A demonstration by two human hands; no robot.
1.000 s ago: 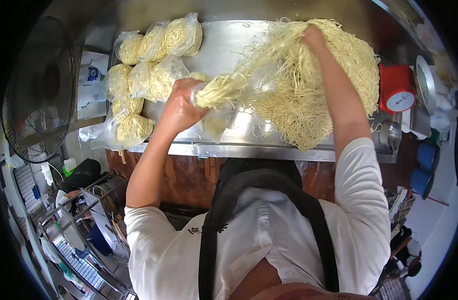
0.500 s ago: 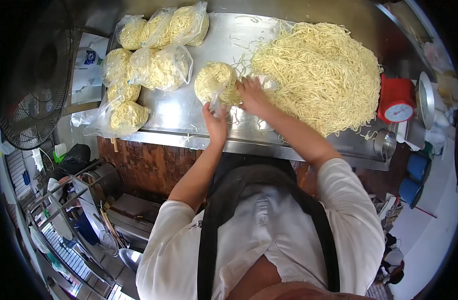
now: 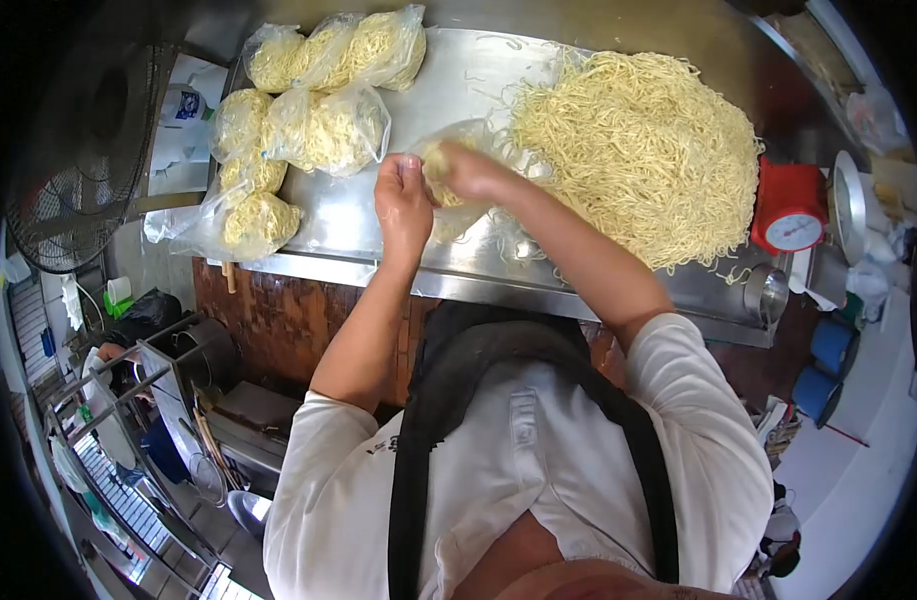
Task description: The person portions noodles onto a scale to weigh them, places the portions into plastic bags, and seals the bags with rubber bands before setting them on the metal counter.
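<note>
Over the steel table, my left hand [image 3: 403, 205] is closed, thumb up, on the edge of a clear plastic bag of noodles [image 3: 468, 132]. My right hand [image 3: 468, 173] lies against the same bag, its fingers smeared by motion, so its grip does not show clearly. The bag is blurred too and partly hidden behind my right hand and wrist. Just to the right spreads a big heap of loose pale yellow noodles [image 3: 643, 150]. Left of my hands lies a filled noodle bag [image 3: 333, 130].
More filled bags [image 3: 338, 52] line the table's left end, one [image 3: 258, 222] near its front edge. A red dial scale [image 3: 790, 205] and a metal bowl [image 3: 766, 290] stand at the right. A fan [image 3: 78, 170] is far left. Stray noodles lie on the steel table [image 3: 328, 215].
My left hand has moved up and left and closed more tightly. My right hand has shifted left onto the bag, which has turned from a clear round bundle into a blur.
</note>
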